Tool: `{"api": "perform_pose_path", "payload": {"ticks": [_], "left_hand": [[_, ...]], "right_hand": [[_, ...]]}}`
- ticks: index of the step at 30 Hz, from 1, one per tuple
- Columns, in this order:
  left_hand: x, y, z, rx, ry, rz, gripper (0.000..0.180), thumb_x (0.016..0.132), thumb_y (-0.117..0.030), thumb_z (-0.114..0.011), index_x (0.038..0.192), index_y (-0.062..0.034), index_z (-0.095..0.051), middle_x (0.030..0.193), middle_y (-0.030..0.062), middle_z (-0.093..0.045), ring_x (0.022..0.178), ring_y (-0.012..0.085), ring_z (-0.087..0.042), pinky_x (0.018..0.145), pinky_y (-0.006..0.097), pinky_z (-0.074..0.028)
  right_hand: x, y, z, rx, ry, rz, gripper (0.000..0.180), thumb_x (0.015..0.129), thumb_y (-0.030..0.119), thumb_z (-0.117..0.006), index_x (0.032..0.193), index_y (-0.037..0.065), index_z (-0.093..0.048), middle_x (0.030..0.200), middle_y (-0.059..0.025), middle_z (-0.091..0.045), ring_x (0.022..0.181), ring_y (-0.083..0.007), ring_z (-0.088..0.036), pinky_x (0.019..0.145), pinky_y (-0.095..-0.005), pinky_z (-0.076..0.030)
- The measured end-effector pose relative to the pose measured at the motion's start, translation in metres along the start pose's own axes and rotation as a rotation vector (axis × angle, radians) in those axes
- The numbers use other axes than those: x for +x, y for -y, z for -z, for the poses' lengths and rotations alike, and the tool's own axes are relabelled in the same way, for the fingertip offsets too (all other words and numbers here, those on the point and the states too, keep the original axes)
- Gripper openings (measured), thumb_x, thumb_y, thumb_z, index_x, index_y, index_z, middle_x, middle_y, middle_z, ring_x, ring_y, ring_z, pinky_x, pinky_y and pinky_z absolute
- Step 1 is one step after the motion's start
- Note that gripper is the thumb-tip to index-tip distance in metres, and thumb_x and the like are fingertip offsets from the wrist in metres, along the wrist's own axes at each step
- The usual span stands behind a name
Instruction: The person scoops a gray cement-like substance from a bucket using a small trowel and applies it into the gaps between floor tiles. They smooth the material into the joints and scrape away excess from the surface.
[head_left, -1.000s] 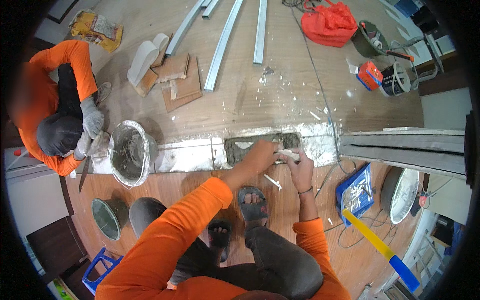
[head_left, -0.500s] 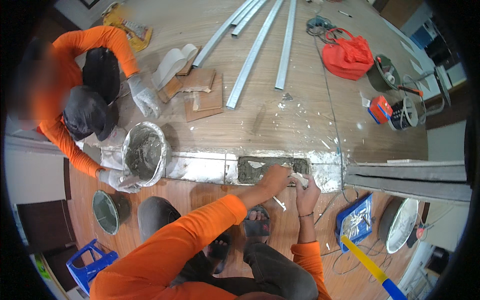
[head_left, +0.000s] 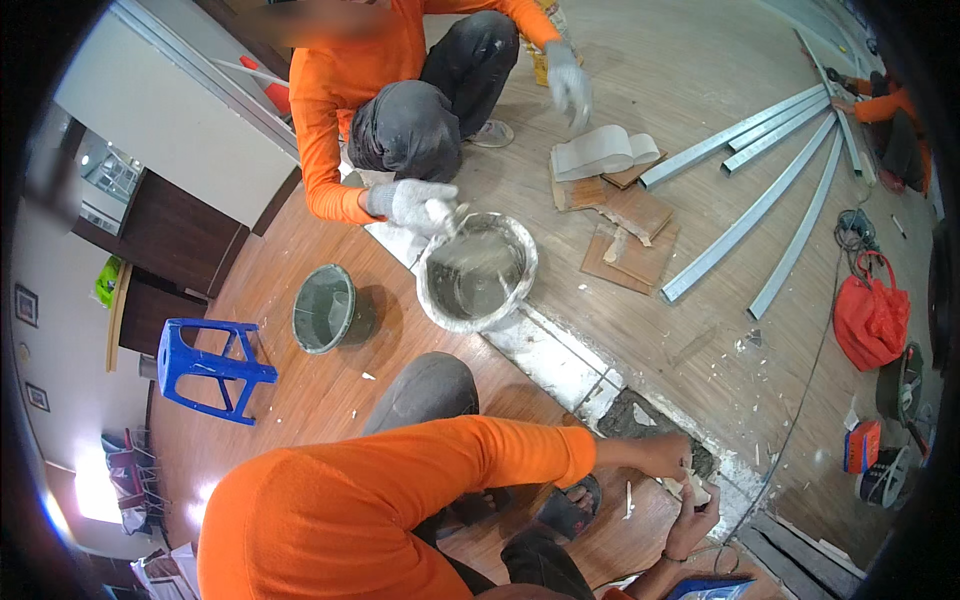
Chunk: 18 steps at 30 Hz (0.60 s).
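Observation:
My left hand (head_left: 664,456) is over the grey mortar patch (head_left: 640,408) in the strip of white tiles (head_left: 548,353). Its fingers are curled close to my right hand, and what they grip is hidden. A small white broken piece (head_left: 700,493) is pinched in my right hand (head_left: 691,525), just beside the left fingertips. Another white flake (head_left: 643,414) lies on the mortar. Up the strip, a co-worker's gloved hand (head_left: 420,207) is at a mortar bucket (head_left: 477,272), holding a blurred tool over it.
A dark green bucket (head_left: 325,309) and a blue plastic stool (head_left: 213,366) stand to the left. Metal channels (head_left: 752,243) and broken wooden boards (head_left: 632,235) lie beyond the strip. A cable runs by a red bag (head_left: 872,317) at right. Another person (head_left: 893,115) crouches at far right.
My view has swung to the left, so the stool and the left-hand room show more. The co-worker's near glove has lifted to the bucket's mouth. My hands stay together at the mortar patch.

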<state>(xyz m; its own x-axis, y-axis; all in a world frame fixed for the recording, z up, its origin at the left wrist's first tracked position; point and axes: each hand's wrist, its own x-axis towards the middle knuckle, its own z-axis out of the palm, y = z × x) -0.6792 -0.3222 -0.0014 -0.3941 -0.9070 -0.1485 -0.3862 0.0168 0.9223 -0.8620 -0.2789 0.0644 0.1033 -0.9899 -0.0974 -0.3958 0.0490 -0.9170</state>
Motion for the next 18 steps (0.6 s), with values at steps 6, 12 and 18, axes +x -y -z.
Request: {"api": "perform_pose_path", "payload": {"ticks": [6,12,18], "left_hand": [[-0.017,0.031,0.010,-0.840,0.499,0.142,0.032,0.091,-0.028,-0.073,0.103,0.0014,-0.076,0.095,0.0072,-0.074,0.086,0.0152,-0.066,0.076,0.032,-0.053],[-0.015,0.007,0.095,-0.332,0.230,0.326,0.037,0.092,-0.031,-0.072,0.112,-0.0008,-0.076,0.102,0.0088,-0.076,0.092,0.0153,-0.067,0.084,0.030,-0.051],[-0.038,0.004,0.122,0.214,0.098,0.221,0.029,0.090,-0.025,-0.073,0.105,-0.0004,-0.076,0.095,0.0195,-0.074,0.087,0.0287,-0.071,0.080,0.036,-0.053]], "right_hand": [[0.029,-0.038,0.055,-0.497,-0.446,-0.226,0.031,0.098,0.021,-0.067,0.117,-0.003,-0.068,0.119,-0.0224,-0.071,0.103,-0.0310,-0.070,0.090,-0.0387,-0.053],[0.027,-0.115,0.109,-0.500,-0.291,-0.022,0.027,0.087,0.018,-0.079,0.109,0.004,-0.072,0.110,-0.0144,-0.073,0.096,-0.0224,-0.067,0.082,-0.0338,-0.053],[0.027,-0.137,0.023,-0.475,-0.172,-0.189,0.026,0.087,0.020,-0.076,0.107,0.004,-0.070,0.092,-0.0168,-0.074,0.083,-0.0315,-0.073,0.076,-0.0401,-0.056]]}}
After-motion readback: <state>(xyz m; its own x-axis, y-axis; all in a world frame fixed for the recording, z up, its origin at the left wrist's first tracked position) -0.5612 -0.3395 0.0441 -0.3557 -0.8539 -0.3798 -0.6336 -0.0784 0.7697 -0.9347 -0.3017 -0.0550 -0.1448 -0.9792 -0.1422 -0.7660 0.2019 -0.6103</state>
